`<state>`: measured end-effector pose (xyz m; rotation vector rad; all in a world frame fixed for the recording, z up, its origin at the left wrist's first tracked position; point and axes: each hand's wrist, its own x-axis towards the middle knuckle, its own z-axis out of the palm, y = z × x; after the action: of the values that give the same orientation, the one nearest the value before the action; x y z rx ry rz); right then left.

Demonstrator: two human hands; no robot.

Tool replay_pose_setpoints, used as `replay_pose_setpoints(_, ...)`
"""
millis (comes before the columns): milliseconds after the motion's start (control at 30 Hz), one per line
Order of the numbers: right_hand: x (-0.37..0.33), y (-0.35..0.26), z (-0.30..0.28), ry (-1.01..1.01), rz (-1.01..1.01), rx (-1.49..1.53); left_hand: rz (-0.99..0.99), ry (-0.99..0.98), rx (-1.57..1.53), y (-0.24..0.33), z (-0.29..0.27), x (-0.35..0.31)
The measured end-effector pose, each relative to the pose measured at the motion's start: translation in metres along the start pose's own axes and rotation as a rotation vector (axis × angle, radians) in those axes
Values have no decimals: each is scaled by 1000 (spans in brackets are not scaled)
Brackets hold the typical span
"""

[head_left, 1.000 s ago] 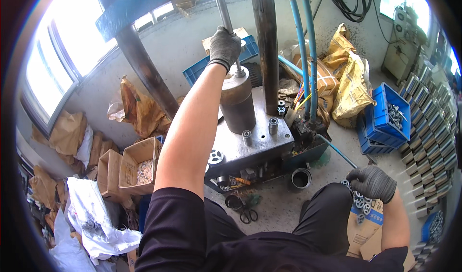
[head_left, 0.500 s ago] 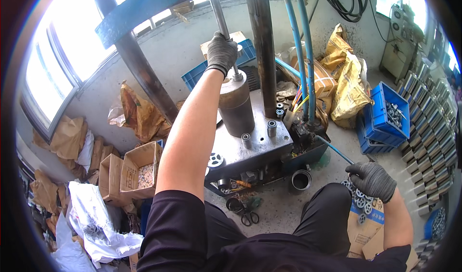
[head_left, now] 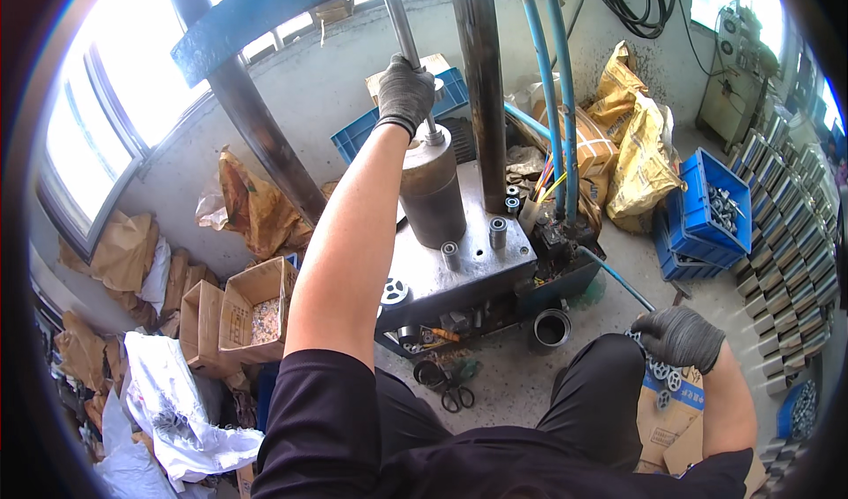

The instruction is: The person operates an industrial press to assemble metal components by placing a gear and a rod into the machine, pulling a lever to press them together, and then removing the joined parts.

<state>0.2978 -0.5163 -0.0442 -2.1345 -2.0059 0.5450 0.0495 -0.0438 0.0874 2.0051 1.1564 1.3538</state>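
We judge a steadying step: our grey-gloved left grip (head_left: 405, 94) is clamped round the slim steel rod (head_left: 399, 24) above the dark steel cylinder (head_left: 433, 194) on the metal tabletop (head_left: 490, 269); near-right grip (head_left: 682, 336) curled, contents untellable. Next move likely calls for rod alignment.

I count one gloved left hand (head_left: 405, 97) and one gloved right hand (head_left: 680, 338) of mine, one steel rod (head_left: 400, 22), one stout cylinder (head_left: 433, 197), two small bushings (head_left: 451, 257) in front of it, two press columns (head_left: 482, 93), two upright blue hoses (head_left: 567, 128), two stacked blue crates (head_left: 691, 206) rightward, one pair of scissors (head_left: 458, 399)
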Motion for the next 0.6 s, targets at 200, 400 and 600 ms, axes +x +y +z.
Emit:
replay_pose_setpoints(200,2,-6,-5,46,33,59,54,53,219,-5,-1,2)
replay_pose_setpoints(400,1,1,-3,23,-34,-39,54,47,192,1,1,-3)
replay_pose_setpoints(600,24,-21,-27,394,-44,-19,78,75,156,1,-5,-8)
